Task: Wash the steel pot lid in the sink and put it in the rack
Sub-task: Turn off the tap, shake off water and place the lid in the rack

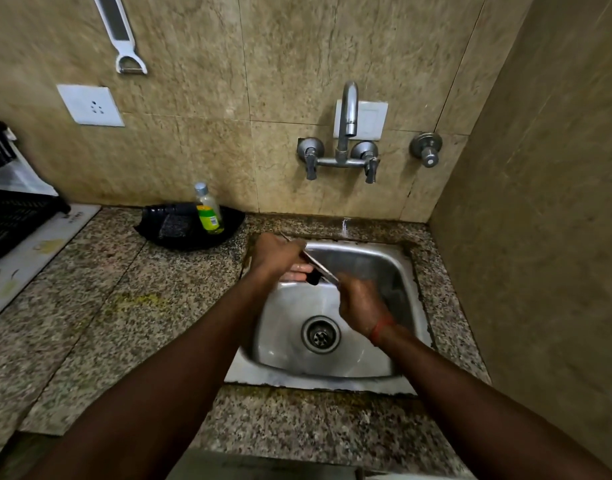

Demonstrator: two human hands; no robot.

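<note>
Over the sink, the left hand grips the steel lid edge-on, fingers curled around its rim. The right hand, fingers pressed together, seems to rub it. No water runs from the tap, so rinsing likely comes next.

- Both forearms are bare, with no sleeves in view up to the bottom edge of the picture.
- A thin red-orange thread band circles the right wrist.
- The left hand and right hand wear no gloves.
</note>
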